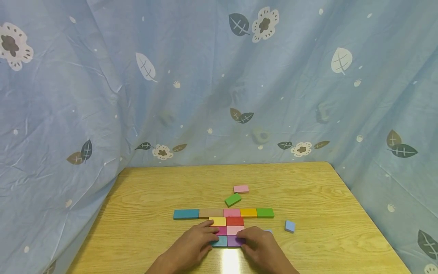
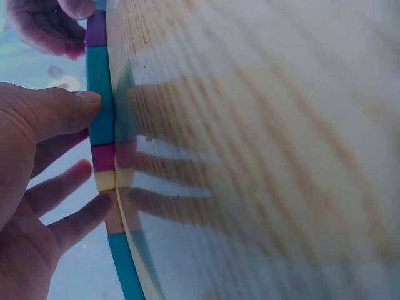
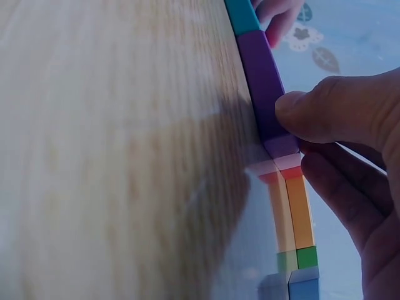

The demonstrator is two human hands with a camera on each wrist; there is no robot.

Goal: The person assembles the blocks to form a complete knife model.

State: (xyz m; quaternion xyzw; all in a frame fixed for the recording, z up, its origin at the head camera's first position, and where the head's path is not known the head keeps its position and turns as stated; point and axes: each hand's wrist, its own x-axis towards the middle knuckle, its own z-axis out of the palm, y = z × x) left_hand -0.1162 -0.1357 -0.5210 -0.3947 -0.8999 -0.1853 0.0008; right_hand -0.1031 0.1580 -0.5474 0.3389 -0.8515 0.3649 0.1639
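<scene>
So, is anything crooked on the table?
Yes, a bit. The loose green block beyond the long row lies slanted, and the small blue block off to the right is turned. They look odd because the row is straight.

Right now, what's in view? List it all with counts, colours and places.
table: one, yellowish wood, lower view
cloth: count unclear, light blue, behind and beside the table
block row: five, blue, tan, pink, orange, green, across the table
block grid: six, yellow, red, magenta, pale pink, teal, purple, in front of the row
loose pink block: one, pink, behind the row
loose green block: one, green, behind the row
partly hidden block: one, blue, right of the grid
loose blue block: one, light blue, farther right
left hand: one, bare, touching the grid's left side
right hand: one, bare, touching its right side
</scene>
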